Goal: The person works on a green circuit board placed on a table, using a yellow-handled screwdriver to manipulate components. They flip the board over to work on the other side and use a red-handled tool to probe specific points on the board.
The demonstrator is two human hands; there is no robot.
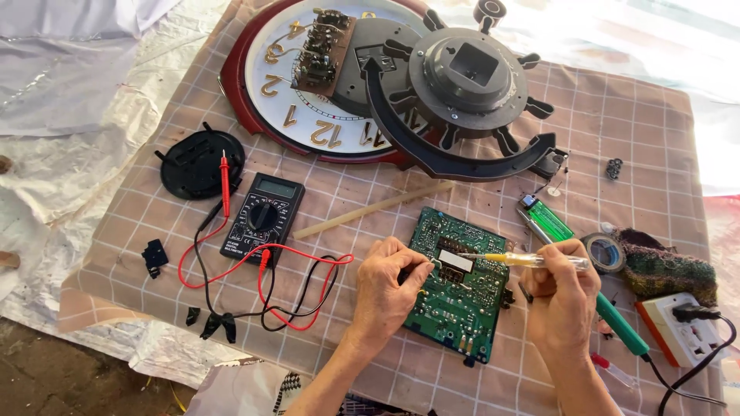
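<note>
Head view: left hand (389, 281) pinches the edge of the green rectangular circuit board (455, 285), steadying it flat on the checked cloth (617, 131). Right hand (563, 296) is clamped on a yellow-handled clear screwdriver (524, 260), tip on a central component. Black multimeter (264, 217) sits left.

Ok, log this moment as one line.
left hand: steadies circuit board | right hand: holds screwdriver, tip on board | multimeter: idle beside
</note>
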